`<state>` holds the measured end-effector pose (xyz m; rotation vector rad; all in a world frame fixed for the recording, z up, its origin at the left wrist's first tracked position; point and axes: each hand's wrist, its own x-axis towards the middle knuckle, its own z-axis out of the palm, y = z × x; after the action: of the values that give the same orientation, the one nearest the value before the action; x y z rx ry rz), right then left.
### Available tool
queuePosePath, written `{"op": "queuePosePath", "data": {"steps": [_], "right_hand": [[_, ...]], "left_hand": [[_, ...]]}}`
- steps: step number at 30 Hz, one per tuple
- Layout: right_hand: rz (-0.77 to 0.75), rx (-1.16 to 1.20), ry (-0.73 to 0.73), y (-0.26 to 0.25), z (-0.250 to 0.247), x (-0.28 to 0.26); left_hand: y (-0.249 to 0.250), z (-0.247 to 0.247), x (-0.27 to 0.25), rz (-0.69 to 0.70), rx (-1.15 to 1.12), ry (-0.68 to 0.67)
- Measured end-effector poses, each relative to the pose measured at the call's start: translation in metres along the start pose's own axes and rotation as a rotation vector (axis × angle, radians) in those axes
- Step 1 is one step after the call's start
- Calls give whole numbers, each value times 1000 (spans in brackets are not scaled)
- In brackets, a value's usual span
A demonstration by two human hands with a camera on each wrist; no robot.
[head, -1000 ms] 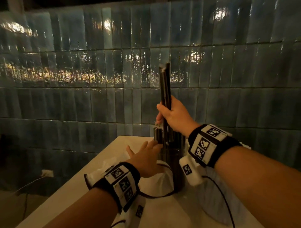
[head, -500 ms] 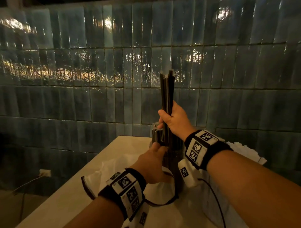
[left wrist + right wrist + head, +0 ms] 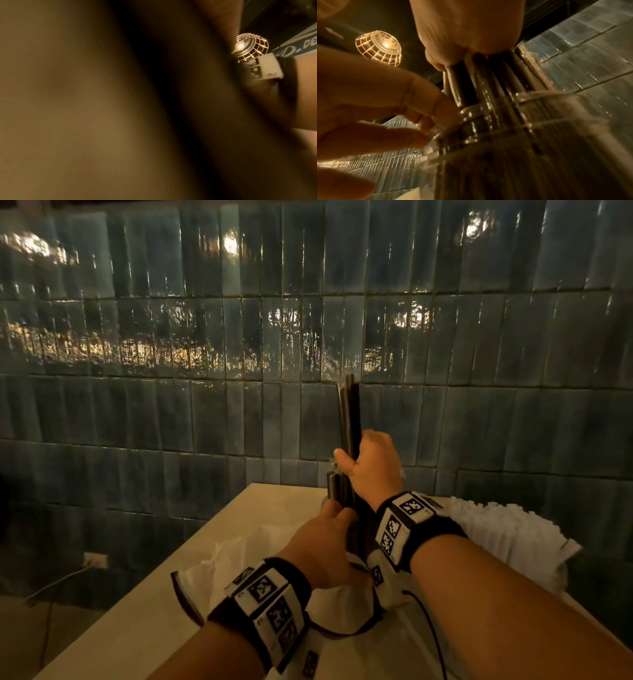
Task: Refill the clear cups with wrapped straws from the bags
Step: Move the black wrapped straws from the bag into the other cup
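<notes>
1. The right hand [image 3: 371, 465] was curled around a bundle of dark wrapped straws [image 3: 350, 412], held upright, their lower ends down inside the clear cup [image 3: 513, 121].
2. The cup stood on the pale table [image 3: 147, 604], near its far edge by the tiled wall [image 3: 205, 337]; it was mostly hidden behind both hands in the head view.
3. The left hand [image 3: 325, 546] rested against the near left side of the cup, its fingers [image 3: 412, 105] loosely bent at the rim; whether they gripped it could not be told.
4. A white bag [image 3: 212, 573] lay on the table under the left wrist.
5. More white-wrapped straws [image 3: 507, 529] lay on the right, behind the right wrist.
</notes>
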<state>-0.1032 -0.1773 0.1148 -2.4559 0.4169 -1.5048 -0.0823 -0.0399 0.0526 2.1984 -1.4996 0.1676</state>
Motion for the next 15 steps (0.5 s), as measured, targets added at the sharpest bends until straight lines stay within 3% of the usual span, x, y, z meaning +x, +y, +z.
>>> {"op": "queuePosePath", "data": {"steps": [2, 6, 9, 13, 15], "right_hand": [[31, -165, -12, 0, -2, -4], [206, -254, -274, -3, -8, -6], [262, -320, -387, -6, -11, -5], [436, 66, -499, -7, -24, 7], [406, 164, -469, -9, -29, 11]], "left_hand": [[0, -1, 0, 2, 2, 3], [2, -4, 1, -10, 23, -3], [3, -3, 2, -11, 13, -1], [4, -3, 1, -20, 46, -12], [5, -4, 1, -25, 59, -18]]}}
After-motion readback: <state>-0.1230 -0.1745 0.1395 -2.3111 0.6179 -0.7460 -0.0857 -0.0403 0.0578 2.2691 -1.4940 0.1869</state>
